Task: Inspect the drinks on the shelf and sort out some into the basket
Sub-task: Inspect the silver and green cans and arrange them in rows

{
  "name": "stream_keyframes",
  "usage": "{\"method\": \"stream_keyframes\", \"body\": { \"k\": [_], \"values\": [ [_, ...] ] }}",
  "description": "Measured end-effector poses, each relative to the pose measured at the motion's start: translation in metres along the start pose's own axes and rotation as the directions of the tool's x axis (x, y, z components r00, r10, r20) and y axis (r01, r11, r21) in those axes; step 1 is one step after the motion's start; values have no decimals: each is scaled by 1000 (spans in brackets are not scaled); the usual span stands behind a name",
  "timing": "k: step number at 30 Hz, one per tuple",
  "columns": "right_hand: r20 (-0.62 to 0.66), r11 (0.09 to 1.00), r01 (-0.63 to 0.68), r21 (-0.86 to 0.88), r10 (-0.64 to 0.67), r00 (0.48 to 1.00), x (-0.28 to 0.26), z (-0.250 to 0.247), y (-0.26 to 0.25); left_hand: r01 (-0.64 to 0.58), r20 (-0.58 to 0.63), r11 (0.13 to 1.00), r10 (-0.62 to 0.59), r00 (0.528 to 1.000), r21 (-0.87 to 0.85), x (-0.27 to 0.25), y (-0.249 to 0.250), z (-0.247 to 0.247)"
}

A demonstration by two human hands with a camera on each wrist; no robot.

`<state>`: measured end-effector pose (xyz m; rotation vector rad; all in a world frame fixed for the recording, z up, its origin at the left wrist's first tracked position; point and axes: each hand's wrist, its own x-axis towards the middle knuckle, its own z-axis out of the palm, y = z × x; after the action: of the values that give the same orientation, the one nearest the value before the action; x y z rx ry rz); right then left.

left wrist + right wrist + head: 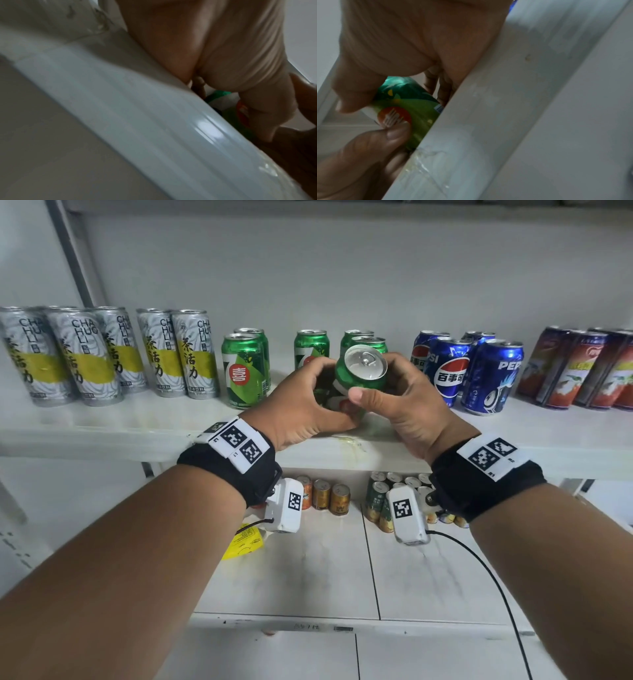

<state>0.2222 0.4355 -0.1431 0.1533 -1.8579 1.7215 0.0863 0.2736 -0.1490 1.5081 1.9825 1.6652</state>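
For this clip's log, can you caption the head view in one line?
Both hands, left hand and right hand, hold a tilted green can above the shelf of canned drinks.

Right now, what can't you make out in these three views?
- Basket: in no view.
- Held green can: its lower body is hidden by the left hand and right hand in the head view; any date print is too blurred in the wrist views.
- Red cans: cut off by the right edge, head view.
- Lower-shelf cans: labels too small, partly behind the wrist cameras.

White shelf [102,426] with upright silver tea cans [85,357], green cans [245,369], blue cans [472,371], red cans [582,368].
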Motion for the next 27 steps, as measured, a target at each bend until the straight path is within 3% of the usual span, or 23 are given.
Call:
{"method": "stream_keyframes", "body": {
  "k": [9,18,27],
  "values": [
    [18,993,-115,24,114,993,2,3,-2,44,-6,979,-46,999,-198,-3,1,2],
    [-14,989,-142,-39,142,990,4,5,-5,72,89,996,-68,994,-47,-2,6,4],
    [-14,984,-153,89,155,988,7,-1,0,107,54,984,-100,993,-145,-1,7,5]
  ]
}}
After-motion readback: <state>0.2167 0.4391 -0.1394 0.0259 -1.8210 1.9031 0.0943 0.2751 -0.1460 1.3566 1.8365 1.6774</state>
